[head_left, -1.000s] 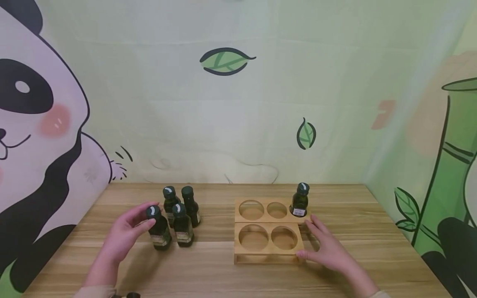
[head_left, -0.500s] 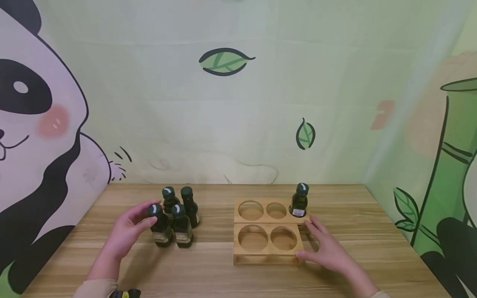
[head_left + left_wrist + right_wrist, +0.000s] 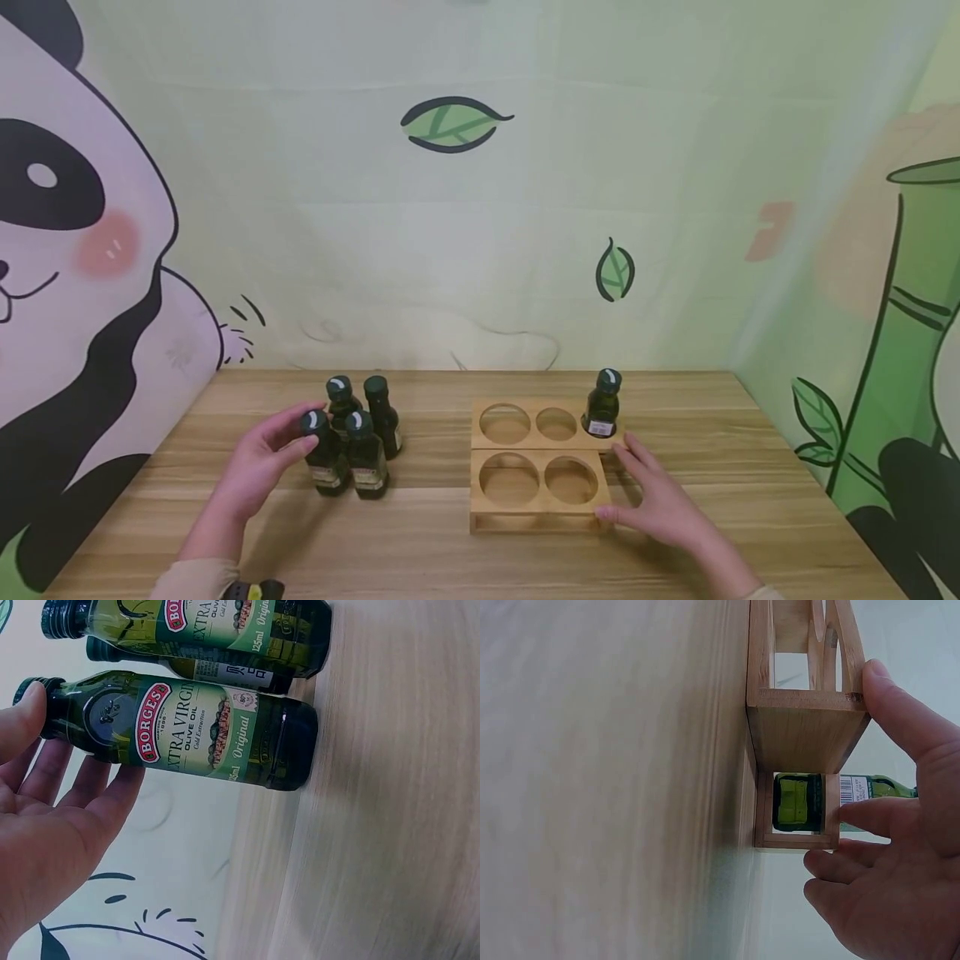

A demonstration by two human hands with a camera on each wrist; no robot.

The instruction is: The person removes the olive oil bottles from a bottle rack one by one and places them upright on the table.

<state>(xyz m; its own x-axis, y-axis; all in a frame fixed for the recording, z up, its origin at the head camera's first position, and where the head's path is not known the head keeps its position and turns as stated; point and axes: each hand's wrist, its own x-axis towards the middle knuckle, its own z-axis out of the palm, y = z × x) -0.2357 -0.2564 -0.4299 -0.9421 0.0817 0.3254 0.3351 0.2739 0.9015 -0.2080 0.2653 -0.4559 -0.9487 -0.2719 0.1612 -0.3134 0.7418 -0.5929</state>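
Observation:
My left hand [image 3: 258,458] holds a dark green olive oil bottle [image 3: 195,731] near its cap, the thumb on the cap and fingers behind the neck. This bottle stands upright beside a matching bottle [image 3: 367,462]. Behind them are a third bottle [image 3: 343,408] and a slimmer bottle [image 3: 383,417]. To the right sits a two-tier wooden rack [image 3: 540,447] with round holes. My right hand [image 3: 663,504] touches its right side, thumb at the front corner and fingers at the back tier. One small bottle [image 3: 602,408] stands in the back right hole.
The wooden table [image 3: 435,558] ends at a pale green cloth backdrop [image 3: 480,250] printed with leaves. A panda picture covers the left side, bamboo the right. Bare tabletop lies between the bottle group and the rack.
My left hand has shifted the held bottle slightly right and back, closer to the other bottles. My right hand and the rack have stayed in place.

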